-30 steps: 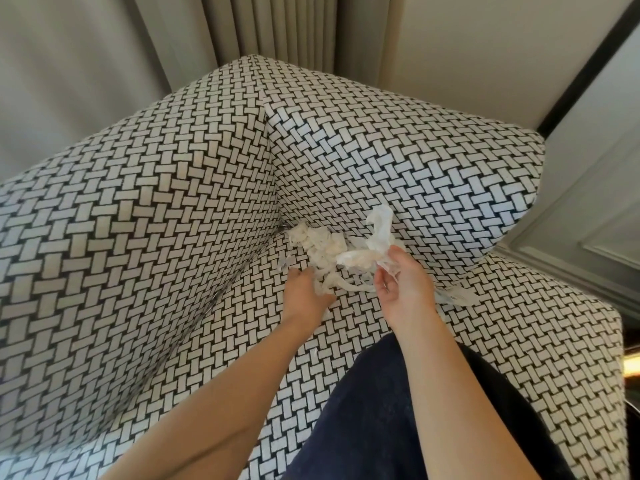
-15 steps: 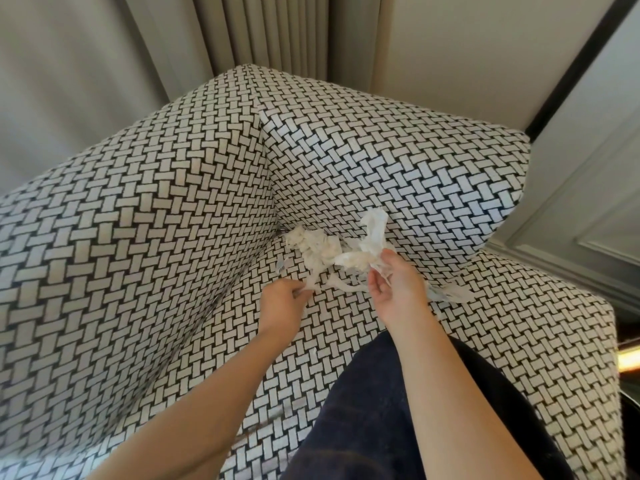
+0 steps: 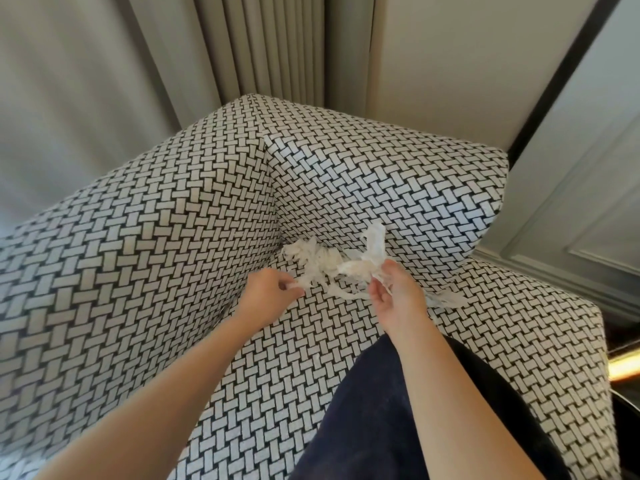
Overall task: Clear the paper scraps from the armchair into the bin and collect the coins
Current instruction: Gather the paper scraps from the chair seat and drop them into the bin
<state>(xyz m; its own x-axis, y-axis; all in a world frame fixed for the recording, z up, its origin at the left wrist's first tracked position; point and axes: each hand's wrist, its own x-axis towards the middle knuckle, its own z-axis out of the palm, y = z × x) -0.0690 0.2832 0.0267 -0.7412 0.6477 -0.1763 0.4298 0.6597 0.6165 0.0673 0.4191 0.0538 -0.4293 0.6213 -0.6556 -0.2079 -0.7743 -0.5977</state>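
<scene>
White paper scraps [image 3: 323, 261] lie heaped in the back corner of the armchair seat [image 3: 311, 348], which is covered in a black-and-white woven pattern. My right hand [image 3: 394, 296] grips a bunch of the scraps, and one strip [image 3: 375, 240] stands up above it. My left hand [image 3: 268, 299] pinches the end of a scrap at the left of the heap. One more scrap [image 3: 446, 299] lies on the seat to the right of my right hand. No coins and no bin are in view.
The armchair's backrest [image 3: 381, 188] and left arm [image 3: 138, 244] close in the corner. My dark-trousered leg [image 3: 374, 420] rests on the seat. Curtains [image 3: 277, 46] and a panelled wall [image 3: 571, 202] stand behind the chair.
My left hand has slid left and back, from under the heap to its left edge, and now pinches a scrap. My right hand keeps its hold on the bunch. The camera has tilted up.
</scene>
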